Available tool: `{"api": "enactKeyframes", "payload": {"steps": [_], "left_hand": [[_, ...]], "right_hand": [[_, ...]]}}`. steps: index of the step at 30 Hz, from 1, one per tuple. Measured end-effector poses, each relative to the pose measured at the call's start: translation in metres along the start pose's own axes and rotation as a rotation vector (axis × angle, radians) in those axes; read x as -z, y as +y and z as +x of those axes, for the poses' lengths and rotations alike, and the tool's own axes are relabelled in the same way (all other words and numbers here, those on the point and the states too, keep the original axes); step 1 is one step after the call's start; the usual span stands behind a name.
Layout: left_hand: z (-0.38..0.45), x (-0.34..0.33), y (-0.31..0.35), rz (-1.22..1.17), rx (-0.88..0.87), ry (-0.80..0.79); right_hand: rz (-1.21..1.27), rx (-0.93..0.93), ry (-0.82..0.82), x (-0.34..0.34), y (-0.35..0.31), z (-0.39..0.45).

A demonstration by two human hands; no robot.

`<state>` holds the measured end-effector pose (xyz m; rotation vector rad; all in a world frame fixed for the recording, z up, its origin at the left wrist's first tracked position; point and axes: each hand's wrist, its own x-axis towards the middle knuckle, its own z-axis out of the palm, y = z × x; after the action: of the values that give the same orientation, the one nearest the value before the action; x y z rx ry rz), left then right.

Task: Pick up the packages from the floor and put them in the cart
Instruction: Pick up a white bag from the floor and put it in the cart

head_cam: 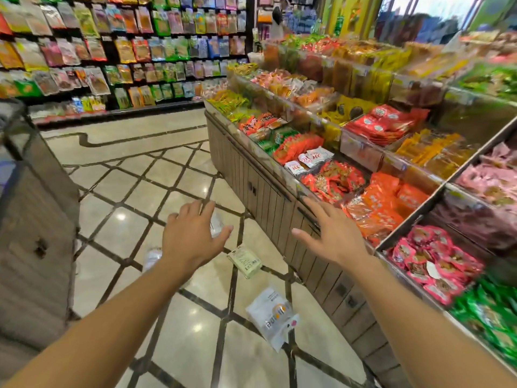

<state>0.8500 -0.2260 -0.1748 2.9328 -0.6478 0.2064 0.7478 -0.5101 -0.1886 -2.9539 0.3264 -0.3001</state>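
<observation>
Several packages lie on the tiled floor in the aisle. A white package with an orange mark [272, 317] is nearest me. A pale green package [244, 261] lies a little farther off. Another white package [216, 224] shows partly behind my left hand, and one more white package [152, 257] peeks out beside my left forearm. My left hand [193, 233] is stretched out over the floor with straight fingers, holding nothing. My right hand [328, 233] is spread open in front of the display cabinet, also empty. No cart is in view.
A tiered snack display [363, 152] on a wooden cabinet [268, 197] runs along the right. A second wooden cabinet [30, 219] stands at the left. A wall of hanging snack bags [112, 46] fills the back. A person [277, 21] stands far off.
</observation>
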Motion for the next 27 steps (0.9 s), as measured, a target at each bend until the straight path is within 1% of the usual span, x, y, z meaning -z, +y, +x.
{"api": "enactKeyframes", "payload": {"steps": [4, 8, 12, 15, 18, 21, 24, 27], "left_hand": [[0.063, -0.048, 0.015, -0.014, -0.026, -0.072], [0.131, -0.096, 0.029, -0.022, -0.026, -0.148], [0.189, -0.158, 0.043, -0.034, 0.008, -0.241], [0.214, -0.219, 0.052, -0.1, 0.091, -0.357], [0.217, -0.294, 0.052, -0.172, 0.189, -0.471], [0.2, -0.376, 0.046, -0.193, 0.257, -0.617], [0.172, -0.456, 0.044, -0.218, 0.349, -0.732], [0.138, -0.541, 0.04, -0.192, 0.388, -0.857]], "right_hand": [[0.019, -0.061, -0.056, -0.038, 0.031, 0.049], [0.047, -0.085, -0.105, -0.093, 0.067, 0.106], [0.121, -0.143, -0.17, -0.157, 0.102, 0.156], [0.178, -0.184, -0.229, -0.22, 0.122, 0.177], [0.248, -0.25, -0.292, -0.299, 0.134, 0.171], [0.31, -0.298, -0.335, -0.387, 0.143, 0.138], [0.42, -0.445, -0.354, -0.473, 0.149, 0.095], [0.47, -0.569, -0.392, -0.558, 0.15, 0.047]]}}
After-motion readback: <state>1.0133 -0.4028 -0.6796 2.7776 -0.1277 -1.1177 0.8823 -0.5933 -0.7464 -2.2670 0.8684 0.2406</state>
